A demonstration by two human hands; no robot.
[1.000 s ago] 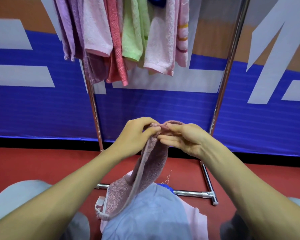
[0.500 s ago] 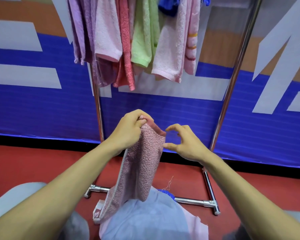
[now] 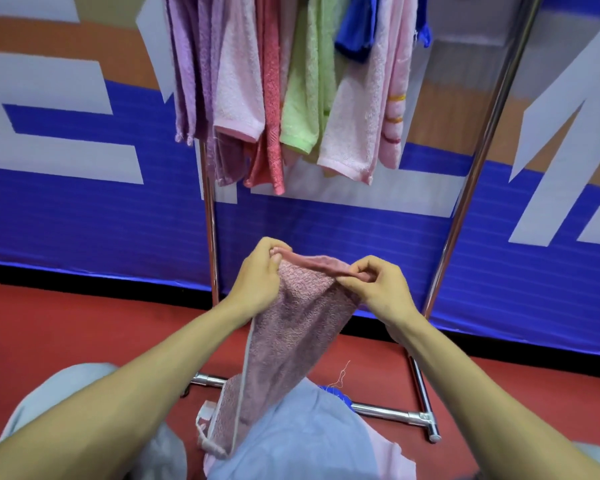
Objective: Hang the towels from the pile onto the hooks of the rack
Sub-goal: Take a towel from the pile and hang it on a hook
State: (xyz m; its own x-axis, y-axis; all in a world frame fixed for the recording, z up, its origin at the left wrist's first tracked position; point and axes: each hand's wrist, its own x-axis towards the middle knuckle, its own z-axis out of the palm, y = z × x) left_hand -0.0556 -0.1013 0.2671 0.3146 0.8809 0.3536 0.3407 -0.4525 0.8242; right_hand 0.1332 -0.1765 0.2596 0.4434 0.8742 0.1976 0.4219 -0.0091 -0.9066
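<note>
A mauve-pink towel [image 3: 288, 327] hangs between my hands in front of the rack. My left hand [image 3: 257, 278] pinches its top left corner, and my right hand [image 3: 378, 282] pinches the top edge further right, so the edge is stretched between them. The towel's lower end trails down onto the pile [image 3: 302, 441], a light blue towel over a pale pink one. Several towels [image 3: 291, 91] in purple, pink, coral, green and blue hang from the top of the metal rack [image 3: 465, 188]. The hooks are out of view above.
The rack's chrome base bar [image 3: 392, 412] lies on the red floor [image 3: 49, 327] just beyond the pile. A blue, white and orange banner wall [image 3: 66, 202] stands behind the rack. My knees in grey trousers [image 3: 59, 386] flank the pile.
My hands have drawn apart and risen a little. The right hand let go of the towel and then took its top edge again further right, spreading it.
</note>
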